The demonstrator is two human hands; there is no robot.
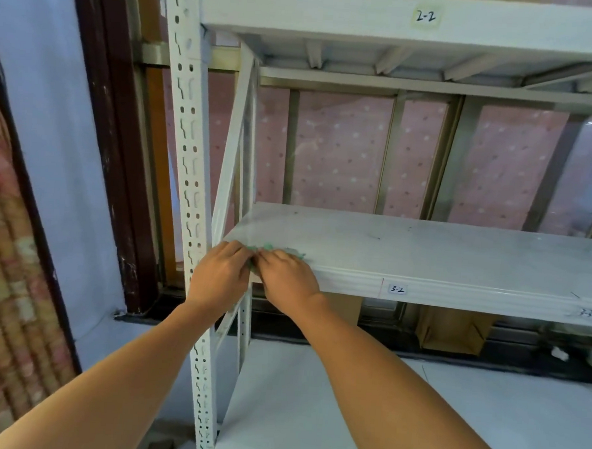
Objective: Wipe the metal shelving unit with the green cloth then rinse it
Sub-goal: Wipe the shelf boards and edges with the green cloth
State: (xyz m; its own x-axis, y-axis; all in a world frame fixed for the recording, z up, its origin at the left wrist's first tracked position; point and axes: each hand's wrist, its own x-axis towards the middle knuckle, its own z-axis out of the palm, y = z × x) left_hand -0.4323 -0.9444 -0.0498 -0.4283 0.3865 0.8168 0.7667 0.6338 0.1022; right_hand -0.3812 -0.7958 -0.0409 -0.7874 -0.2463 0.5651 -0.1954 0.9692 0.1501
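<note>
Fingers: both hands' fingers are curled together over the green cloth [269, 250], left hand [220, 278] and right hand [290, 282] touching, pinning it down.
Cloth: bunched beneath the fingertips, only small green scraps showing past them, on the front-left corner of the shelf marked 3-2 [423, 251].
Upright post [191, 170]: just beside the left hand.
Done: cannot tell; the board beyond the fingers carries dark scuffs and looks unwiped.
Left: judging by that, most of the metal shelving unit [401, 24], including the shelves above and below the hands, then rinsing; no water in sight.
</note>
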